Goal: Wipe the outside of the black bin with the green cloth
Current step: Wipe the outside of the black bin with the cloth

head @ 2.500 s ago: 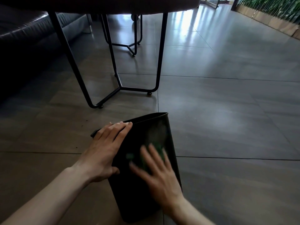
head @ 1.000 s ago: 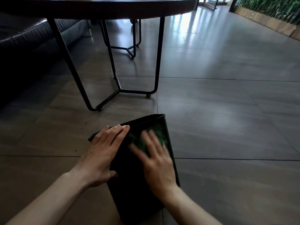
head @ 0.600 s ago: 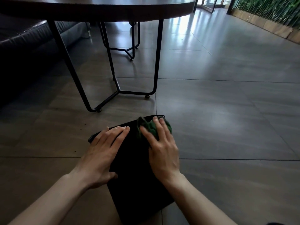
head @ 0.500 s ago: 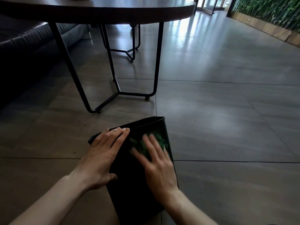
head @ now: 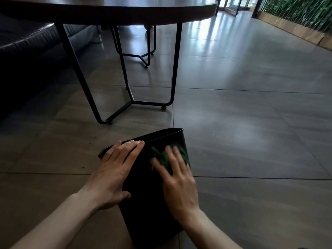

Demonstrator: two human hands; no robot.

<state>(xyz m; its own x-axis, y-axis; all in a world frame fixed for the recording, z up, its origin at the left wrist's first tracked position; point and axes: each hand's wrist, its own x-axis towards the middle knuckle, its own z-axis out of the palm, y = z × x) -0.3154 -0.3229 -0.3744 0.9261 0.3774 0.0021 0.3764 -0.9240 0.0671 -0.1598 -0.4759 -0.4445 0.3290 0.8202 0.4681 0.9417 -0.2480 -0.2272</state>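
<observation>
From over the person's shoulders, the black bin [head: 152, 198] lies on its side on the floor tiles [head: 251, 144]. The right hand [head: 177, 184], fingers spread flat on the green cloth [head: 168, 157], has slid back from the rim — another stroke across that face. The left hand [head: 115, 175] stays flat, steadying it.

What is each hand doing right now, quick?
Left hand: open, fingers straight, resting flat on the black bin near its rim.
Right hand: open, blurred, fingers spread, pressing the green cloth against the bin's upper side.
</observation>
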